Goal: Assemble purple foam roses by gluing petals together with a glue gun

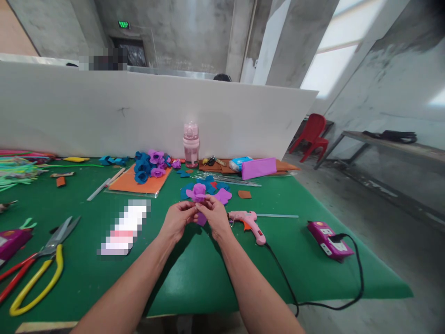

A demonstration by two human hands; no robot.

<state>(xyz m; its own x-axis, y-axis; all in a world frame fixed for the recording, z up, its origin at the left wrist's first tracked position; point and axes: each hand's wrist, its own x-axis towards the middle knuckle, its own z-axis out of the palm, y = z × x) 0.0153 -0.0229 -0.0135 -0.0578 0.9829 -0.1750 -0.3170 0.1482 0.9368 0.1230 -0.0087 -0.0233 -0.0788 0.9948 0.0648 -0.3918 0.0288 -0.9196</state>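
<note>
A purple handmade flower (199,191) with spread petals is held above the green tabletop, between both of my hands. My left hand (179,218) pinches its base from the left, fingers closed. From the right, my right hand (213,214) grips the same base between thumb and fingers. The fingertips hide the underside of the flower. A purple piece (201,219) shows just below the fingers. Behind the flower lie blue petal pieces (209,184) and a purple petal piece (223,196). Just right of my right hand, a pink glue gun (248,221) lies on its side with a clear glue stick (278,215) in its back.
Scissors (55,243) with yellow handles and red-handled pliers (21,273) lie left. Finished blue and purple flowers (149,164) rest on an orange sheet (139,185). A pink bottle (191,146) stands by the white partition (156,111). A black cord (330,304) runs to a purple power strip (328,239).
</note>
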